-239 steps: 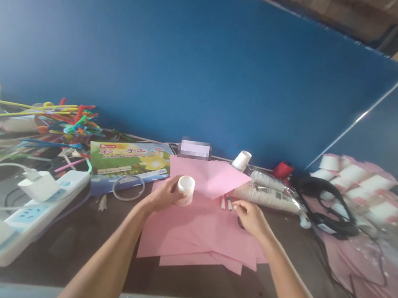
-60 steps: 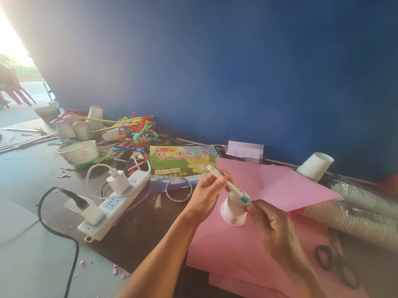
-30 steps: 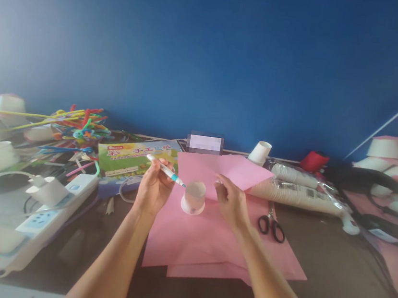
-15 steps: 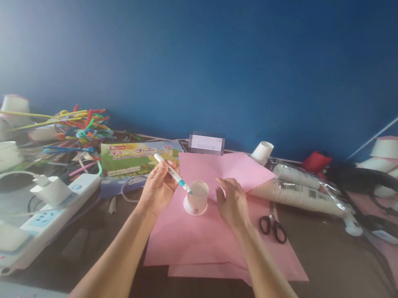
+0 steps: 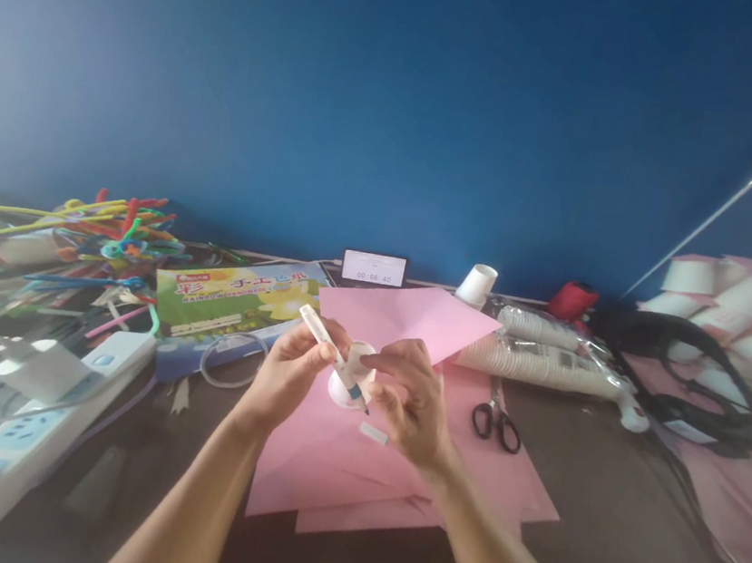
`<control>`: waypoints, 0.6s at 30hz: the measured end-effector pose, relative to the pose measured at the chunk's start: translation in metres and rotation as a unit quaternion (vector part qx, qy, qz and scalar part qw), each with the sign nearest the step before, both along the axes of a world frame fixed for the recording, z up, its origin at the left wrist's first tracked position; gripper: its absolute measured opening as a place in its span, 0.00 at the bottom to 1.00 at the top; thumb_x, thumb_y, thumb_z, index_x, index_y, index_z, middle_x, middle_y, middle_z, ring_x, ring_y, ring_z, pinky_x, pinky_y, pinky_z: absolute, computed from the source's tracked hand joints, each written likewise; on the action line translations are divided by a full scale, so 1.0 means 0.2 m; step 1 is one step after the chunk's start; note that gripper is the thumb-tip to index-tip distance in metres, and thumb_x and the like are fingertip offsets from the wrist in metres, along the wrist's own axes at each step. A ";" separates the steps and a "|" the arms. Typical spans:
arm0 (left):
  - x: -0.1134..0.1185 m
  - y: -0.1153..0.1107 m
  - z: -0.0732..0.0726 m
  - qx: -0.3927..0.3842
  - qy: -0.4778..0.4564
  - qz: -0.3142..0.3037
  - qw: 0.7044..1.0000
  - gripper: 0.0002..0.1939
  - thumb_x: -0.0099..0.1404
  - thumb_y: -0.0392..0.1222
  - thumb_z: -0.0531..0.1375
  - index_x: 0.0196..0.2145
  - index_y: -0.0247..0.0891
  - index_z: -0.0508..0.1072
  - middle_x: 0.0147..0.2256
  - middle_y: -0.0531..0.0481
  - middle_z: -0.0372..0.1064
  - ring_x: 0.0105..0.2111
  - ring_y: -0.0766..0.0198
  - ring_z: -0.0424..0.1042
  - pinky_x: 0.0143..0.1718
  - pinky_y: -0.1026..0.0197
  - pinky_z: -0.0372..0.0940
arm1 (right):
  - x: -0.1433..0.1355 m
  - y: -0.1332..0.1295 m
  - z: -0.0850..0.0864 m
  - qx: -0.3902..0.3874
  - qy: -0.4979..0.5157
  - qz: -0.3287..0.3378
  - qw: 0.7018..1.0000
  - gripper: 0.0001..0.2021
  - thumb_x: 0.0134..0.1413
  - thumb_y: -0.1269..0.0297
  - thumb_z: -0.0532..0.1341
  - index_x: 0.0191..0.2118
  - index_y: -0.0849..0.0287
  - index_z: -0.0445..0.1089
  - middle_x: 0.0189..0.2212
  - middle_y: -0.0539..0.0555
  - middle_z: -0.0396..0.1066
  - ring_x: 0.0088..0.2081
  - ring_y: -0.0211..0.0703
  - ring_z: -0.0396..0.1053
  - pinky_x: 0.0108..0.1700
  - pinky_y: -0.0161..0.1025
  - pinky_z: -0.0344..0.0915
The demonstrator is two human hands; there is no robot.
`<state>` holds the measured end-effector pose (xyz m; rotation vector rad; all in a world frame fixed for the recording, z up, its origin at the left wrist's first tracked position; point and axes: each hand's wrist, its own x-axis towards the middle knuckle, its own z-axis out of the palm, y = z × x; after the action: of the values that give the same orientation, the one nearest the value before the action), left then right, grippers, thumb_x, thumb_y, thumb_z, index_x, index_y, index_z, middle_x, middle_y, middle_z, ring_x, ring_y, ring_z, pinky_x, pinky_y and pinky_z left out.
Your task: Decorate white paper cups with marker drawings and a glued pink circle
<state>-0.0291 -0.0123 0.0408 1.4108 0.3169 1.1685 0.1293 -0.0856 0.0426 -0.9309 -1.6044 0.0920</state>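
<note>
My left hand (image 5: 290,367) grips a white marker pen (image 5: 343,374) with a blue band near its dark, uncapped tip, which slants down to the right. Behind the pen a white paper cup (image 5: 339,394) stands upside down on pink paper (image 5: 325,476), partly hidden by both hands. My right hand (image 5: 412,400) is close to the cup and the pen's tip, thumb and forefinger apart; whether it touches either is unclear. Just below the tip is a small white pen cap (image 5: 374,433).
Black-handled scissors (image 5: 496,426) lie at the paper's right. Behind are sleeves of paper cups (image 5: 537,361), a single cup (image 5: 477,285) and a timer screen (image 5: 375,268). Leftward are a craft paper pack (image 5: 229,300), pipe cleaners (image 5: 125,232) and a power strip (image 5: 21,434).
The cap has come off the pen and is now below its tip. My right hand has moved left to the cup and pen. The view has shifted slightly right.
</note>
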 end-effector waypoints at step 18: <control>0.02 -0.05 0.03 0.024 0.010 -0.114 0.993 0.09 0.62 0.46 0.60 0.34 0.38 0.74 0.32 0.49 0.64 0.33 0.64 0.64 0.34 0.61 0.60 | -0.02 -0.01 0.03 -0.100 -0.058 0.008 0.993 0.04 0.50 0.65 0.65 0.27 0.58 0.71 0.18 0.45 0.60 0.25 0.35 0.59 0.34 0.39 0.56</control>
<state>-0.0249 -0.0217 0.0458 1.4608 0.1380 0.9800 0.1260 -0.0874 0.0492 -1.0945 -1.7328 0.2169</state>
